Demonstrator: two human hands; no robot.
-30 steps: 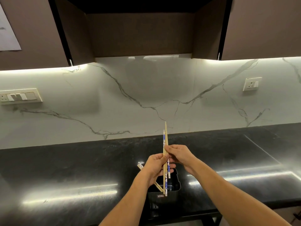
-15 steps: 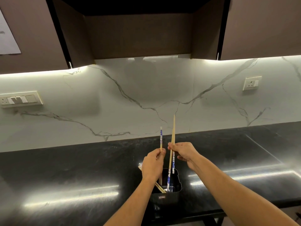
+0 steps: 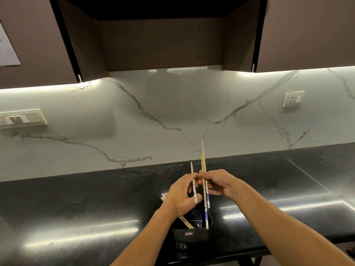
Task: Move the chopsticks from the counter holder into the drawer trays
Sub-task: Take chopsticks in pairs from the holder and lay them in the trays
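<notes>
A black stone counter [image 3: 80, 204] runs the full width of the view, polished enough to throw back long streaks of light from the strips under the wall cabinets [image 3: 163, 35]. Behind it rises a white marble-look backsplash [image 3: 172, 116] with grey veins; a switch panel [image 3: 21, 119] sits on it at far left and a socket [image 3: 293, 98] at right. The cabinets above are dark brown, the middle one set deeper than its neighbours.

Near the counter's front edge stands a black holder [image 3: 190, 235] (a small label shows on its near face). Two plain chopsticks [image 3: 185, 222] lean in it toward the left, their far ends poking out past the left wrist.

Both hands hover just above the holder, close together. The left hand [image 3: 182, 194] pinches one chopstick [image 3: 194, 189] — pale wood at the top, white patterned end pointing down — between thumb and fingertips. The right hand [image 3: 217, 182] is closed on a pair of chopsticks [image 3: 204, 166], held near-upright, their blue-and-white decorated ends hanging down into the holder's mouth and their bare tips rising against the backsplash. The two hands nearly touch at the fingertips.
</notes>
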